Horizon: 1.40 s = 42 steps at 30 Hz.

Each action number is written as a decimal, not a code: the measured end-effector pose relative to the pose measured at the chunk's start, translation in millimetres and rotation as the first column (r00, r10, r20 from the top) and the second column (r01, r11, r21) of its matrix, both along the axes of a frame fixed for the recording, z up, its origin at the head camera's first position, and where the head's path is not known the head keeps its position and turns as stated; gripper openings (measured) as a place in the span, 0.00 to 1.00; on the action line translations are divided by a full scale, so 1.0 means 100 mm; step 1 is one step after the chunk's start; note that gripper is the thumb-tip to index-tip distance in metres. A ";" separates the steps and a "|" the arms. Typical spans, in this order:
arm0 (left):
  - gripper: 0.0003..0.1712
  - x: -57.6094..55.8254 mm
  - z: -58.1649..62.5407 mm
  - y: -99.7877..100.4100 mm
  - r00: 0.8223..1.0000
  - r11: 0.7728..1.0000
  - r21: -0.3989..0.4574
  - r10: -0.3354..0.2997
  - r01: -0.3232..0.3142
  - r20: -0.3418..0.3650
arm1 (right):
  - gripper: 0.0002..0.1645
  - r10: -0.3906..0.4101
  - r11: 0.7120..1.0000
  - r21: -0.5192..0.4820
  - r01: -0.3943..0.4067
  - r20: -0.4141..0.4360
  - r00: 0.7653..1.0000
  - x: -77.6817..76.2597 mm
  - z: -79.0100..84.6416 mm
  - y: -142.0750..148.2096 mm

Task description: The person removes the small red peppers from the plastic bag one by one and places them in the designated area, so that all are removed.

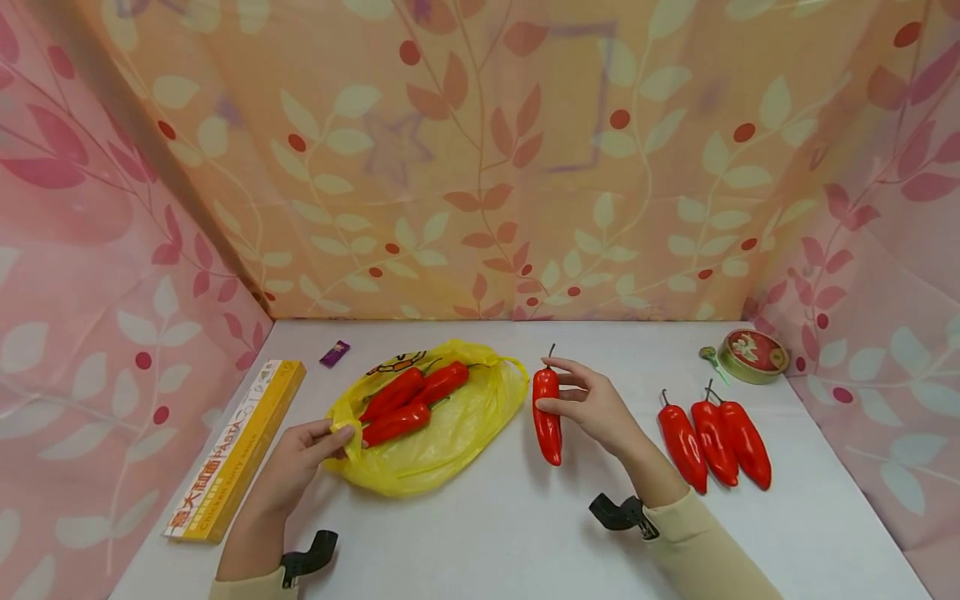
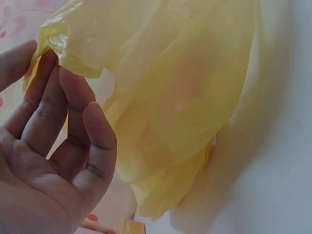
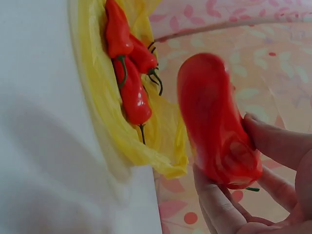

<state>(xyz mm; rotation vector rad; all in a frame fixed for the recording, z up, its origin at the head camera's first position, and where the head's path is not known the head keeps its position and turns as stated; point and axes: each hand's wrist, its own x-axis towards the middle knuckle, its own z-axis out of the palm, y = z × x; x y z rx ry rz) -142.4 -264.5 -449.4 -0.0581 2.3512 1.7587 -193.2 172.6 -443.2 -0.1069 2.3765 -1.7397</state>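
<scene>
A yellow plastic bag (image 1: 465, 442) lies spread with its mouth towards the right, and three red peppers (image 1: 397, 422) rest in it. At the bag's left edge my left hand (image 1: 300, 458) pinches the plastic between thumb and fingers; the left wrist view shows the film (image 2: 73, 53) between the fingertips. To the right of the bag, my right hand (image 1: 596, 408) holds another red pepper (image 1: 547, 425) between thumb and fingers, stem up. In the right wrist view this pepper (image 3: 209, 117) appears large, apart from the bag (image 3: 102, 112).
Three more red peppers (image 1: 716, 446) lie side by side on the right of the white table (image 1: 495, 542). Behind them are a round red-and-gold tin (image 1: 753, 354) and a small green item (image 1: 712, 362). A yellow pasta box (image 1: 236, 450) and a purple packet (image 1: 335, 353) lie left.
</scene>
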 end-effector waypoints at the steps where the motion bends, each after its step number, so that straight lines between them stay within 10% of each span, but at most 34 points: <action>1: 0.22 0.00 0.00 0.00 1.000 1.000 -0.001 0.000 0.000 0.001 | 0.38 -0.003 1.000 0.004 0.003 0.004 1.000 0.01 0.00 0.03; 15: 0.23 0.01 0.02 0.01 1.000 1.000 0.009 0.004 -0.004 0.011 | 0.39 -0.047 0.967 0.248 0.059 -0.054 0.997 0.14 -0.10 0.51; 42: 0.24 0.01 0.04 0.02 0.999 1.000 -0.010 0.016 -0.016 0.041 | 0.37 -0.016 0.795 0.601 0.084 -0.118 0.993 0.35 -0.18 1.22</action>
